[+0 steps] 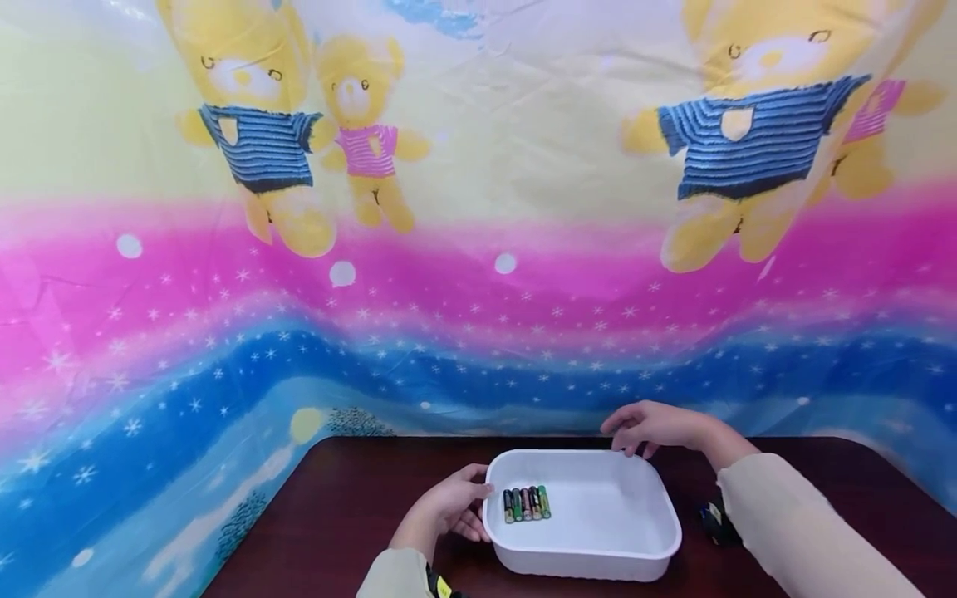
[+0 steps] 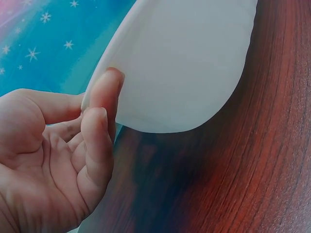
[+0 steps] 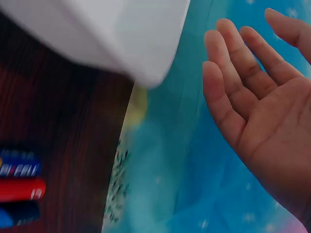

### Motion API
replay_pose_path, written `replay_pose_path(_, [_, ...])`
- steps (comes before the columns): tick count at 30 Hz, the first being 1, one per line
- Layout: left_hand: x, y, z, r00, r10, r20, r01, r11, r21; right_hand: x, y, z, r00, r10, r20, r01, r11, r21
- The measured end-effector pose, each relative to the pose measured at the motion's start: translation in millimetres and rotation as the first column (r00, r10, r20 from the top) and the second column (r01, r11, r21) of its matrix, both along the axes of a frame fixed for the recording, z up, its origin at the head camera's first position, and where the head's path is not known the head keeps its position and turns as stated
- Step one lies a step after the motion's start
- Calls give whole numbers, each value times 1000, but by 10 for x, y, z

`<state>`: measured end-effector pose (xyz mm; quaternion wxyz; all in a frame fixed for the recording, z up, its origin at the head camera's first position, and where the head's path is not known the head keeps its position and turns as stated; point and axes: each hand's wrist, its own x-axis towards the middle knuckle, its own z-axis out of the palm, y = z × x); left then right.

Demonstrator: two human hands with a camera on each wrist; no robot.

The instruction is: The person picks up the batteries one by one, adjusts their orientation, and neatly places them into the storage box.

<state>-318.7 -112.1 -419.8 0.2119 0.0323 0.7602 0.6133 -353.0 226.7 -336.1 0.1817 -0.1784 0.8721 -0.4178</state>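
A white plastic tray (image 1: 598, 519) with rounded corners and raised walls is at the front of the dark table. Inside it, near the left wall, several batteries (image 1: 527, 503) lie side by side in a row. My left hand (image 1: 454, 501) pinches the tray's left rim; in the left wrist view the curled fingers overlap the tray's wall (image 2: 184, 73). By the far rim, toward the right, is my right hand (image 1: 661, 425), its fingers loosely bent and holding nothing. The right wrist view shows its palm (image 3: 277, 116) bare and apart from the tray.
In the right wrist view, a red battery (image 3: 22, 189) and blue ones lie on the dark wood table (image 1: 351, 490). Behind the table's far edge hangs a printed cloth (image 1: 478, 291) with bears and snowflakes. A black device (image 1: 441, 583) sits at the left sleeve.
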Motion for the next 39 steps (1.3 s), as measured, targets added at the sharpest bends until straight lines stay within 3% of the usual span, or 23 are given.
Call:
replay_pose_path(6, [16, -9, 4, 1000, -6, -5, 6, 1000, 4, 87, 302, 8, 999, 3, -36, -4, 1000, -31])
replay_pose_path(15, [17, -11, -11, 1000, -12, -3, 12, 1000, 1, 229, 607, 80, 997, -49, -65, 51, 998, 36])
replay_pose_path(20, [22, -18, -4, 1000, -24, -1, 24, 1000, 11, 309, 810, 57, 998, -27, -55, 28, 1000, 9])
replay_pose_path(30, [23, -32, 38, 999, -38, -1, 38, 999, 23, 449, 1119, -130, 1000, -18, -10, 18, 1000, -22])
replay_pose_path(39, [23, -29, 14, 999, -34, -2, 34, 999, 12, 513, 1334, -428, 1000, 19, -16, -20, 999, -27])
